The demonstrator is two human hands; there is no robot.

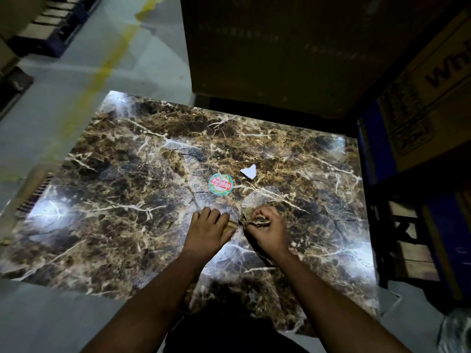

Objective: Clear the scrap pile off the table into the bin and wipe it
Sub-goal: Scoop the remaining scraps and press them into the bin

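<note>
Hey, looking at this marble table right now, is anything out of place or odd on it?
Yes. A torn white paper scrap lies loose beyond the hands, apart from the brown scraps gripped by the right hand. A round sticker sits on the table. The left hand rests on another small brown piece.

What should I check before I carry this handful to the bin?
1. Right hand grips the brown scraps: ok.
2. Left hand has its scrap held: cannot tell; the fingers rest over it.
3. Table free of scraps: not ok; a white paper bit lies beyond the hands.
4. Round sticker off the table: not ok.
5. Bin in sight: not ok.
6. Wiping cloth in sight: not ok.
</note>
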